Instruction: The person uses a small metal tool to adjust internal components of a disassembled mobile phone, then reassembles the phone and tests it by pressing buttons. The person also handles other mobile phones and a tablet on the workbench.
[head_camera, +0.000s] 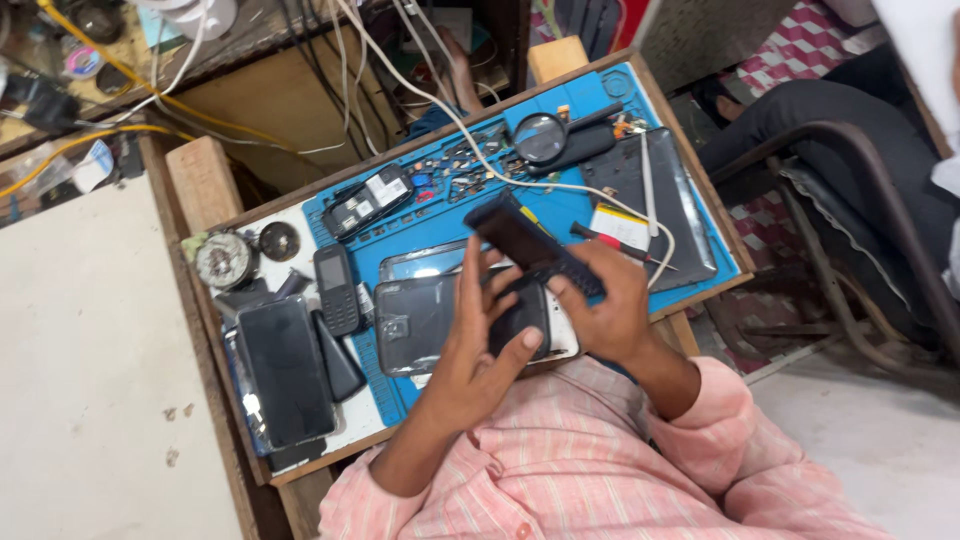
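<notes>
Black slab-shaped phone (530, 245) is sitting tilted above the blue rubber work mat (590, 215), w/ the right hand (605, 310) clenching its lower end, fingers wrapping over it. Left hand (480, 340) is gripping a 2nd dark phone body (520, 320) from the side, thumb pressing its lower edge, just above the wooden table (205, 185). Both hands are working close together, the 2 phones nearly touching. Small black keypad phone (337, 288) and a big dark tablet (285, 370) are lying to the left, well apart. Round magnifying glass (540, 138) is resting at the mat's far edge.
</notes>
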